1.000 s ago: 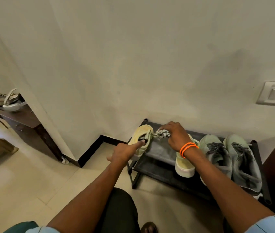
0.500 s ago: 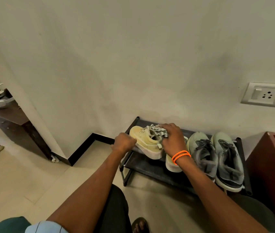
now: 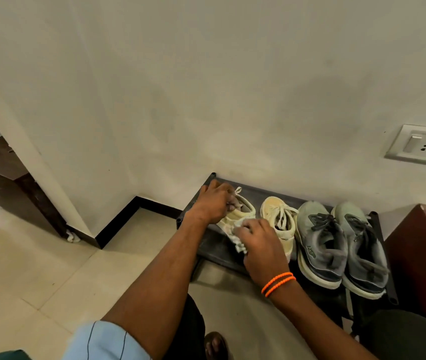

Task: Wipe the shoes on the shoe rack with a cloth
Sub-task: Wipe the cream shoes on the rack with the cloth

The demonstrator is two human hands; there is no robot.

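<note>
On the low black metal shoe rack [image 3: 208, 249], the left hand [image 3: 213, 202] grips a pale yellow lace-up sneaker [image 3: 241, 213] at its collar; the right hand [image 3: 261, 244] clutches a crumpled whitish cloth [image 3: 238, 241] against the sneaker's near side.

This is a home, most likely an entry or hallway corner. A low black shoe rack [image 3: 208, 245] stands against a plain cream wall [image 3: 206, 87], carrying a pale yellow pair of sneakers [image 3: 279, 219] and a grey-green pair [image 3: 336, 242] side by side. A white switch-and-socket plate [image 3: 418, 144] sits low on the wall, black skirting [image 3: 118, 224] edges a beige tiled floor [image 3: 37, 268], and dark wooden furniture [image 3: 425, 255] stands just beside the rack's right end.
</note>
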